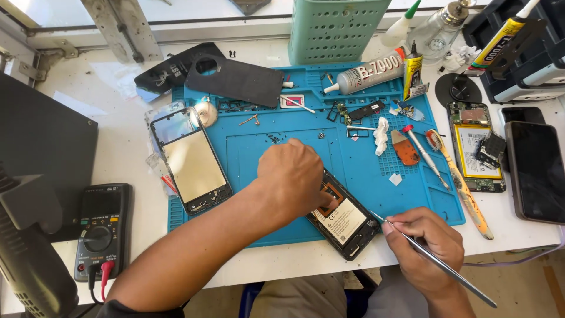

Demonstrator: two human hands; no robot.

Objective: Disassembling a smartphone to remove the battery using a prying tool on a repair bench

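Note:
An opened black phone (347, 222) lies at the front edge of the blue repair mat (306, 147), its battery and inner parts showing. My left hand (292, 176) rests on the phone's upper half, fingers pressing down on it. My right hand (425, 241) grips thin metal tweezers (435, 262) like a pen; their tip touches the phone's right edge. A detached phone frame with a yellowish panel (191, 160) lies on the mat's left side.
A multimeter (101, 229) sits at the front left. Glue tubes (368, 73), a screwdriver (424, 154), a toothbrush (462, 185) and small parts lie on the mat. Another opened phone (474, 144) and dark phones (537, 168) lie right. A green basket (335, 28) stands behind.

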